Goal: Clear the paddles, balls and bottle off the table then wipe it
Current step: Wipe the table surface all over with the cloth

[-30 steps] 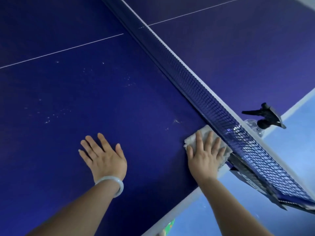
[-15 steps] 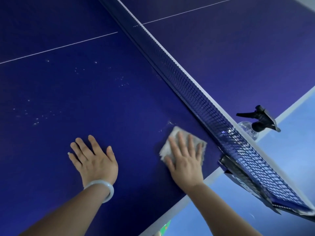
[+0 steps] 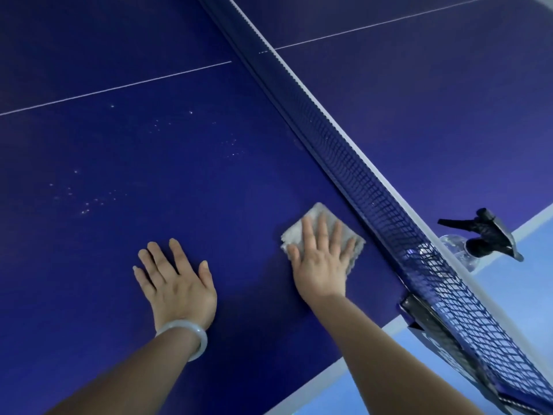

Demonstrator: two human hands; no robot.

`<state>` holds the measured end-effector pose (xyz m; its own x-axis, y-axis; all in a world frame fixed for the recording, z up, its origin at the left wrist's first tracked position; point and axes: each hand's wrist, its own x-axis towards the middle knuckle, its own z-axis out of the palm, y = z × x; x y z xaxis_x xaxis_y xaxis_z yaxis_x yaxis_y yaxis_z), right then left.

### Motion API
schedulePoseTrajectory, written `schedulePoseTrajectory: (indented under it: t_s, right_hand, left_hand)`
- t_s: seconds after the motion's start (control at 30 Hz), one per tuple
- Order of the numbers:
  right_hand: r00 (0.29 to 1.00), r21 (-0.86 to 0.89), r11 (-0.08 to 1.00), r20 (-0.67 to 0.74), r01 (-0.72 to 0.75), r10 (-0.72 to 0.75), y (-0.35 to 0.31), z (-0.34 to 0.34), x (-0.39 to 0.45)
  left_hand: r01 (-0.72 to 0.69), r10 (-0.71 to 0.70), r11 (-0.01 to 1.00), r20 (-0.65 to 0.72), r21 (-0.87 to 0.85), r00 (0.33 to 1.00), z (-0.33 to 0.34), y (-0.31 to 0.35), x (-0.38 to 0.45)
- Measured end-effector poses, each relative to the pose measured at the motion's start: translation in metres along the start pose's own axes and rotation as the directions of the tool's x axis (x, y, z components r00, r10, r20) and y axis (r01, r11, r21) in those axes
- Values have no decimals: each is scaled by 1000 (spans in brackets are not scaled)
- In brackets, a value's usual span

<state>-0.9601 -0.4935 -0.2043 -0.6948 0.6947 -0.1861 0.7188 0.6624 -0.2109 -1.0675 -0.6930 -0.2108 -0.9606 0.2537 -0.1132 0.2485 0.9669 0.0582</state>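
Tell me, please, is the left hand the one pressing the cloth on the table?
No, the right hand presses the grey cloth flat, while the left hand lies bare on the table.

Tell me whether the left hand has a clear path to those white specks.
Probably yes: the left hand lies flat on the table, and only bare surface separates it from the white specks ahead.

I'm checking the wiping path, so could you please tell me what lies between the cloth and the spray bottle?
The head view shows the net standing between the cloth under the right hand and the spray bottle, which sits on the far side.
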Motion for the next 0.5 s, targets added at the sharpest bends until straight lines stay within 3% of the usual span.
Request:
schedulePoseTrajectory:
  t_s: [0.07,0.13,0.3,0.37,0.43,0.5]
  right_hand:
    - [980,-70,977,26,200,-198,0,6,-12]
    - [967,-114,960,33,256,-254,20,5,-11]
    - [997,-65,995,5,-79,79,32,-8,42]
    - [997,-27,997,1,-78,78,5,-6,54]
    - [996,-30,996,29,88,-88,-20,-2,53]
    - [950,-76,948,76,309,-303,-28,2,46]
  left_hand:
    - [2,-2,1000,-1,6,1000,0,0,0]
    - [5,-5,1000,2,11,1000,0,0,0]
    - [-2,2,1000,1,-6,1000,-2,0,1]
    - [-10,10,1000,-10,0,1000,-3,0,1]
    - [-13,13,1000,-3,9,1000,-4,0,1]
    - [-10,10,1000,-4,6,1000,-3,0,1]
